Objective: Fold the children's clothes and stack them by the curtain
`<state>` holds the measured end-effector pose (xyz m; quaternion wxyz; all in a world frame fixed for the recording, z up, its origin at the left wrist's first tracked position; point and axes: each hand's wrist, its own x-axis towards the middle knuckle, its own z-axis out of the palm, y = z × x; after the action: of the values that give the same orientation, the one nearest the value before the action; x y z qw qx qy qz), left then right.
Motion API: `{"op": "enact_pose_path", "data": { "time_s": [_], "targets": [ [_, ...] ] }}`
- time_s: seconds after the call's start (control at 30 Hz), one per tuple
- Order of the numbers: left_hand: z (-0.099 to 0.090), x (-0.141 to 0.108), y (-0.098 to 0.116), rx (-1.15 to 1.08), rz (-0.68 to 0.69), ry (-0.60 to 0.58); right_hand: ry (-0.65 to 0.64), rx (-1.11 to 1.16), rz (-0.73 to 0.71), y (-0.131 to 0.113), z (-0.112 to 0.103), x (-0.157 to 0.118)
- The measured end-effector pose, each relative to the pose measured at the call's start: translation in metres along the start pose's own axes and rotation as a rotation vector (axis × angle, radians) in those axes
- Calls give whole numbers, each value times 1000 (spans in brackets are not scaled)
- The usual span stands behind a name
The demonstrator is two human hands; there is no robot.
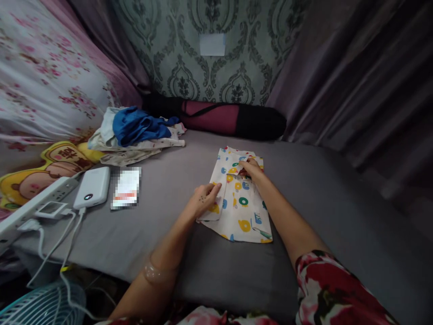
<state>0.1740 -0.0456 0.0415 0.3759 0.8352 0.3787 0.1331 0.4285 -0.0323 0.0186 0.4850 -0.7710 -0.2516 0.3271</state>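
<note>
A white child's garment [237,216] printed with yellow, blue and green figures lies on the grey sheet, its left side folded inward. My left hand [204,198] rests on that folded strip, fingers stretched out along the cloth. At the upper right of the garment, my right hand [251,168] pinches a loose flap of the same fabric, perhaps a sleeve, and lifts it slightly. The tips of the right fingers are partly hidden by the cloth. The lower hem spreads flat towards me.
Crumpled clothes with a blue piece [138,126] on top lie at the back left. Near them are a yellow plush cushion [67,158], a white power bank [93,186], a power strip [40,203] with cables and a blurred packet [126,188]. A long black-and-maroon bag [213,116] lies along the wall.
</note>
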Motion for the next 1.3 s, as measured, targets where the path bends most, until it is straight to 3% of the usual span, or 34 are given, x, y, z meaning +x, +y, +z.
{"op": "enact_pose_path", "data": {
  "time_s": [0.1, 0.23, 0.4, 0.57, 0.63, 0.7, 0.83, 1.3],
  "targets": [
    [4, 2, -9, 107, 161, 61, 100, -125, -40, 2, 1, 1],
    [13, 1, -23, 223, 361, 57, 125, -489, -267, 3, -4, -4],
    [23, 3, -27, 339, 355, -43, 121, -846, -356, -2, -9, -16],
    [25, 2, -14, 432, 274, -136, 284, -1052, -458, -11, 4, -27],
    [26, 1, -10, 461, 258, -145, 232, -1092, -556, -13, 16, -26],
    [28, 0, -9, 483, 253, -141, 83, -1108, -587, -14, 29, -22],
    [34, -1, -10, 539, 244, -122, -118, -1098, -478, -11, 51, -8],
    [43, -1, -15, 558, 263, -59, -47, -1117, -480, -4, 57, 11]
  ]
}}
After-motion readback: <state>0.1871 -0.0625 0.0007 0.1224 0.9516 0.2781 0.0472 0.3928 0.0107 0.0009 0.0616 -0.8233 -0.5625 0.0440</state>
